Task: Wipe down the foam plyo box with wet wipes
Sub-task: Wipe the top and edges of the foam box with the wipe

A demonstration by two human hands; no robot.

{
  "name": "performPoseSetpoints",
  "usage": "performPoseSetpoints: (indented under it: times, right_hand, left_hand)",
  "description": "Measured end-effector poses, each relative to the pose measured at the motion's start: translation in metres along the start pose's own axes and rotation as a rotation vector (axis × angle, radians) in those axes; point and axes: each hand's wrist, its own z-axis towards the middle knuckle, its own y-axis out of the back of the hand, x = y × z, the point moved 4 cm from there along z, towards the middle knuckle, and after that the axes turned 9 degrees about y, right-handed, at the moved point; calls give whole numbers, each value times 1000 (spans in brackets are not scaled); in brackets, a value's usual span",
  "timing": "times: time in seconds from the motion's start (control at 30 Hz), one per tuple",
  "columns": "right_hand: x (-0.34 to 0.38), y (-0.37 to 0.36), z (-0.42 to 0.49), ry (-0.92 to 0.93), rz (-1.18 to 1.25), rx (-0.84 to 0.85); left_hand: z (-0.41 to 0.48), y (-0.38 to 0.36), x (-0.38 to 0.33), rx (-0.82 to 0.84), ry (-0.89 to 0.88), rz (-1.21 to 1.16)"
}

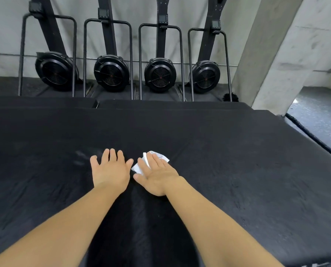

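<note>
The person is leaning over the broad black top of the foam box [237, 160], which is filling most of the view, with both bare arms reaching forward onto it. The right hand [157, 176] is lying flat with straight fingers, pressing a crumpled white wipe [136, 168] against the surface. The wipe is showing at the fingertips and beside the forefinger. The left hand [110, 170] is resting just beside it, palm down, fingers spread wide and holding nothing, seemingly bracing the body. A faint sheen is showing on the foam just left of that hand, likely a damp patch. This looks like the wiping step itself, with the middle of the top being worked and much of the surface looking dry. The next move is probably calling for steady downward pressure while sliding the wipe outward toward the far and right edges, keeping it from bunching. Four black exercise machines [110, 74] are standing against the wall behind.
</note>
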Motion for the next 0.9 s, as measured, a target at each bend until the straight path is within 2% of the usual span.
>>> performPoseSetpoints:
  times: [0.17,0.37,0.57,0.73,0.9]
  right_hand:
    - [-25,10,5,-19,56,-34]
    - [-95,32,27,-151,120,-119]
    - [-152,42,38,-297,80,-107]
    - [-131,40,30,-333,123,-143]
    - [-57,19,17,-191,97,-128]
  left_hand:
    - [-4,-3,-3,45,54,4]
    - [-2,-9,-4,27,34,35]
    - [-2,-11,-4,22,18,47]
    - [-1,-10,-4,11,17,17]
    - [-1,-9,-2,8,22,-49]
